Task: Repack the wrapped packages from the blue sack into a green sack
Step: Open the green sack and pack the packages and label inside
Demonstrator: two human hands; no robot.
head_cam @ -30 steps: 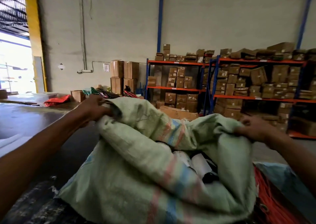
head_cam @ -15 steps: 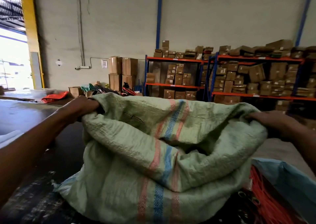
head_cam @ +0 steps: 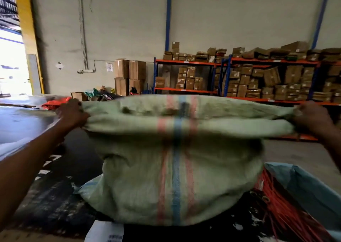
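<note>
1. My two hands hold the pale green woven plastic sack with pink and blue stripes point(head_cam: 175, 167) stretched wide across the middle of the frame; half a second ago its mouth sagged open in folds, and now the top edge is pulled into a taut, nearly level band.
2. A second ago white wrapped packages showed inside the opening; now the raised near wall hides them and I cannot see the contents.
3. My left hand point(head_cam: 72, 115), at centre left, has its fingers curled tight round the bunched left corner of the sack's rim, forearm reaching in from the lower left.
4. My right hand point(head_cam: 311, 119), at centre right, grips the opposite bunched corner the same way, wrist coming in from the right edge; it sits farther right than before.
5. The light blue plastic sack point(head_cam: 302, 190) lies crumpled at lower right, just beside the green one, with a red-orange mesh net point(head_cam: 282, 210) between them.
6. Blue-and-orange steel shelving stacked with cardboard boxes point(head_cam: 258, 81) fills the upper right background.
</note>
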